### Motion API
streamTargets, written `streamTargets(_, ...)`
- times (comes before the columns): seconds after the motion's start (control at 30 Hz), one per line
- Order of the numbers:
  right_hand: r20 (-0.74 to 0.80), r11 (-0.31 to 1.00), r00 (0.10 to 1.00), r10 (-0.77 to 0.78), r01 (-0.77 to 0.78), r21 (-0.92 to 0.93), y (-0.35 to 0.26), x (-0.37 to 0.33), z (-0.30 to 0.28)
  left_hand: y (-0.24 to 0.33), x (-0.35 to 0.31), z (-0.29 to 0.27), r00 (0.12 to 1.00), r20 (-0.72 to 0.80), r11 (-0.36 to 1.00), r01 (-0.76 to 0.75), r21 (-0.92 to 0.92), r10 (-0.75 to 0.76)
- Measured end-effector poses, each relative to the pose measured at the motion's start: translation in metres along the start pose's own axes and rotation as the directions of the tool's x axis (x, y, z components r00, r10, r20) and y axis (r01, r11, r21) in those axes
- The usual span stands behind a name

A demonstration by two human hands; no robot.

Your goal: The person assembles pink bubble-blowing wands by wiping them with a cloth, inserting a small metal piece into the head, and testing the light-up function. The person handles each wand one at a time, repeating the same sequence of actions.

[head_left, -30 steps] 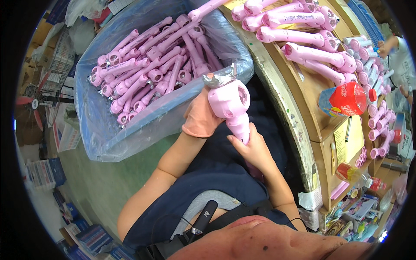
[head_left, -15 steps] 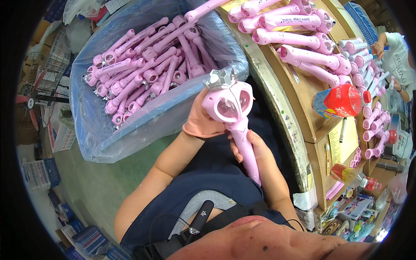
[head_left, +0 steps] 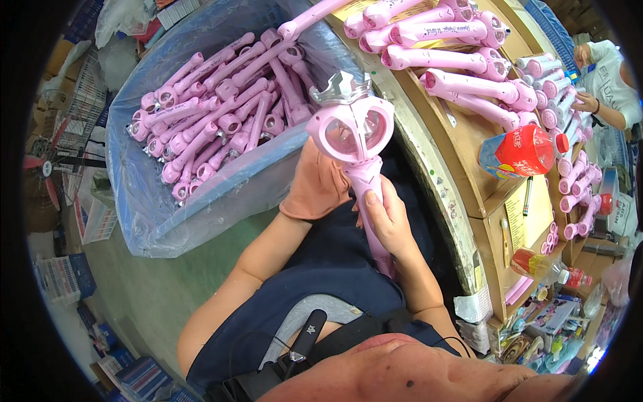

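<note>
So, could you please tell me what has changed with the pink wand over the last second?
The pink wand has turned from side-on to face the camera, its full handle now showing. The right hand keeps its grip on the handle; the gloved left hand stays behind it. The blue-lined bin is unchanged.

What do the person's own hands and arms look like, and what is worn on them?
The left hand wears a plain orange-brown fabric glove that ends at the wrist. The right hand is bare, with no glove, and no ring or watch visible. Both forearms are bare; no sleeves reach them. No markings show on the glove.
</note>
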State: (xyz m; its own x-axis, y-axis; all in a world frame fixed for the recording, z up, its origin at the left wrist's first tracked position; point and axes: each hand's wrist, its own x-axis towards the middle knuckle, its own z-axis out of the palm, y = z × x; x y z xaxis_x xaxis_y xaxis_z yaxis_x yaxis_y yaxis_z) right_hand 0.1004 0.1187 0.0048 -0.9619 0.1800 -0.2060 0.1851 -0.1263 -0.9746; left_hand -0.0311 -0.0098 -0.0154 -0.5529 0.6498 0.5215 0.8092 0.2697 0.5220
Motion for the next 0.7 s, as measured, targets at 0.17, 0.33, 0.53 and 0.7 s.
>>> streamTargets(0.17, -0.036, 0.997, 0.999, -0.020, 0.022, 0.069, -0.001, 0.001, 0.004, 0.013, -0.005, 0.002, 0.997, -0.058, 0.989, -0.047, 0.140, 0.056)
streamTargets(0.33, 0.074, 0.978, 0.996, 0.054, -0.068, 0.196, 0.006, 0.000, 0.001, 0.023, 0.007, -0.008, 0.993, -0.103, 0.989, 0.063, 0.137, -0.049)
streamTargets(0.53, 0.267, 0.935, 0.950, 0.161, -0.233, 0.266, 0.013, -0.001, -0.004, 0.012, 0.040, -0.033, 0.971, -0.160, 0.984, 0.181, -0.007, -0.179)
streamTargets(0.7, 0.485, 0.671, 0.868, 0.108, -0.424, 0.609, 0.019, 0.007, -0.013, 0.003, 0.036, -0.025, 0.955, -0.194, 0.943, 0.163, -0.291, -0.225)
